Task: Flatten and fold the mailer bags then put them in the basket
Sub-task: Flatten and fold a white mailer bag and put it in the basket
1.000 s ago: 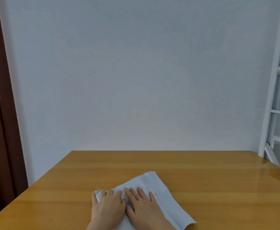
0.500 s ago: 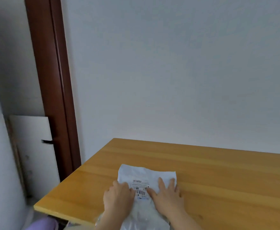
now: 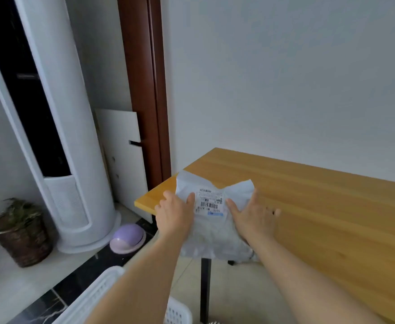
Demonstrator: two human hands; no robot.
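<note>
Mailer bag [image 3: 211,230] overhangs table [image 3: 332,218] corner, left grip [image 3: 175,213] pinching it, right grip [image 3: 255,213] pressing flat, basket [image 3: 93,298] below

White labelled mailer bag [image 3: 212,232] overhangs table [image 3: 308,206] corner, basket [image 3: 93,298] below

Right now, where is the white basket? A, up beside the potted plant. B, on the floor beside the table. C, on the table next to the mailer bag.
B: the white basket sits on the floor, below the table edge where the mailer bag overhangs.
</note>
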